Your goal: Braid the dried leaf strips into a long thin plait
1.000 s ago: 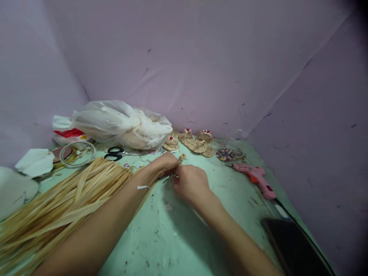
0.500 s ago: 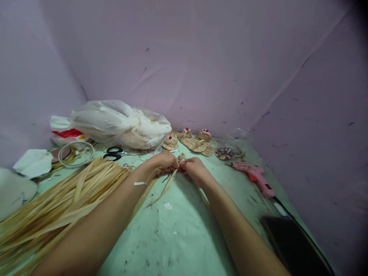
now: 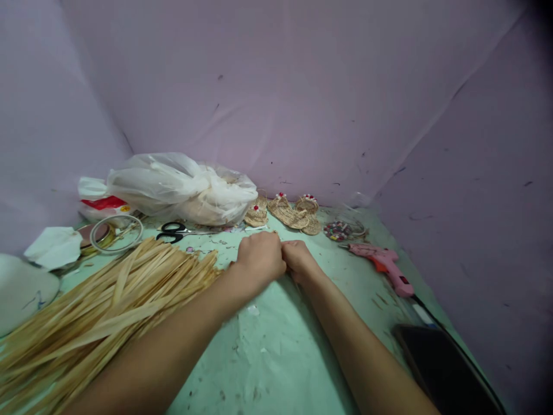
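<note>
My left hand and my right hand are curled closed and pressed together over the pale green table. Both pinch a small piece of straw weaving that is almost wholly hidden between them. A thick bundle of long straw strips lies to the left of my left forearm.
Black scissors, a white plastic bag, a tape ring and white paper lie at the back left. Small woven straw sandals, a pile of beads, a pink glue gun and a dark phone are on the right. Purple cloth walls surround the table.
My left hand has turned over and shifted right against my right hand. The straw strips that hung below the hands are now hidden under them.
</note>
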Available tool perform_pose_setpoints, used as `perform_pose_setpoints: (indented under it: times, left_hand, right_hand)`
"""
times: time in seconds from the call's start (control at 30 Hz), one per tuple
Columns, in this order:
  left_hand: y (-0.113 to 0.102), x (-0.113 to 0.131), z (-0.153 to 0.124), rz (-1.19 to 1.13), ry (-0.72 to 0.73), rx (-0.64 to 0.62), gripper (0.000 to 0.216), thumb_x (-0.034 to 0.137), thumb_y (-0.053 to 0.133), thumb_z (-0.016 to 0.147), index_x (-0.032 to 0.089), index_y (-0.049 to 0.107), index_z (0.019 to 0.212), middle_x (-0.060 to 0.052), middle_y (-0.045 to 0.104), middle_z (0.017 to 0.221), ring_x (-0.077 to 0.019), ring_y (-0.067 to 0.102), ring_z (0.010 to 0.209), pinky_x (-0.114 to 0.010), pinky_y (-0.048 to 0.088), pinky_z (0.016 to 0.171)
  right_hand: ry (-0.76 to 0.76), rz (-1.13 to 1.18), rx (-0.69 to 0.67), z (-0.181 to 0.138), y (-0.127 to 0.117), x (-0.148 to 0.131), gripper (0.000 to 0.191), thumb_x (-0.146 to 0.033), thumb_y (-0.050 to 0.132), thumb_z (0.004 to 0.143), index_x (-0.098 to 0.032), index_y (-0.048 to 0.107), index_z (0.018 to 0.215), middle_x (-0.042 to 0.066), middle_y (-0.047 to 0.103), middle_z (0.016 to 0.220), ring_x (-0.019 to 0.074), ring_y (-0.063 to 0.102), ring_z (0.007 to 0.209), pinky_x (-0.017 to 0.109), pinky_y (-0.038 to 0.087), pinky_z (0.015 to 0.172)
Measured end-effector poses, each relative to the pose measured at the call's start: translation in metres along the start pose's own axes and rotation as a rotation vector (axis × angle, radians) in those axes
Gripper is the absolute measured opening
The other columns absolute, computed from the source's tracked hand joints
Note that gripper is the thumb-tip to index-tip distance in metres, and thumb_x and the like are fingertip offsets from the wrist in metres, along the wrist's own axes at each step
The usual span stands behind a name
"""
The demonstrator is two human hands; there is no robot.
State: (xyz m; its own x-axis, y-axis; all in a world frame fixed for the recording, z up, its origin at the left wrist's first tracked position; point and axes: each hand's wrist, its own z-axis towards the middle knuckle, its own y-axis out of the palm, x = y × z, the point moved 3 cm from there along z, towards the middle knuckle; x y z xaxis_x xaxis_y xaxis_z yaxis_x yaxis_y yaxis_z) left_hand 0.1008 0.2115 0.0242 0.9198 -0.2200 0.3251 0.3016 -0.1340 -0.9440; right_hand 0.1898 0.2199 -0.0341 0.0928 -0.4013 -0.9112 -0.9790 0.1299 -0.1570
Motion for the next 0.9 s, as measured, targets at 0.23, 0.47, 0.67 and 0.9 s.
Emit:
perform_pose_setpoints:
  times: [0.23,0.47,0.67,0.9]
  left_hand:
    - [-0.003,0.006,-0.008,0.036,0.123,-0.127,0.018,0.017,0.054,0.061,0.012,0.064,0.075,-0.015,0.062,0.072,-0.0270,0.059,0.072,-0.031,0.041,0.058]
    - [-0.006,-0.036,0.022,-0.687,-0.319,-0.311,0.013,0.016,0.046,0.068,0.011,0.057,0.064,-0.001,0.050,0.045,-0.0071,0.039,0.035,-0.019,0.025,0.037]
    - [0.025,-0.031,0.020,-0.963,-0.355,-0.565,0.013,0.015,0.048,0.068,0.012,0.049,0.056,0.003,0.043,0.039,-0.0035,0.032,0.031,-0.016,0.020,0.034]
    - [0.020,-0.027,0.023,-0.375,-0.196,-0.103,0.016,0.019,0.054,0.056,0.016,0.045,0.044,0.002,0.035,0.036,-0.0118,0.040,0.043,-0.022,0.024,0.042]
  right_hand:
    - [0.034,0.088,-0.100,-0.006,-0.004,-0.007,0.014,-0.009,0.049,0.053,-0.017,0.040,0.045,-0.008,0.032,0.034,0.0047,0.026,0.035,0.019,0.019,0.035]
    - [0.055,0.082,-0.260,-0.009,-0.009,-0.014,0.006,-0.010,0.048,0.058,-0.012,0.053,0.057,-0.005,0.041,0.040,0.0030,0.024,0.033,0.017,0.013,0.032]
    - [-0.011,-0.050,-0.331,-0.003,-0.012,-0.010,0.005,-0.015,0.053,0.059,-0.011,0.055,0.057,-0.005,0.042,0.040,0.0029,0.024,0.034,0.017,0.014,0.035]
    - [-0.457,-0.901,0.032,-0.020,-0.010,-0.029,0.018,-0.014,0.050,0.060,-0.014,0.067,0.068,0.007,0.066,0.066,0.0137,0.056,0.062,0.021,0.034,0.053]
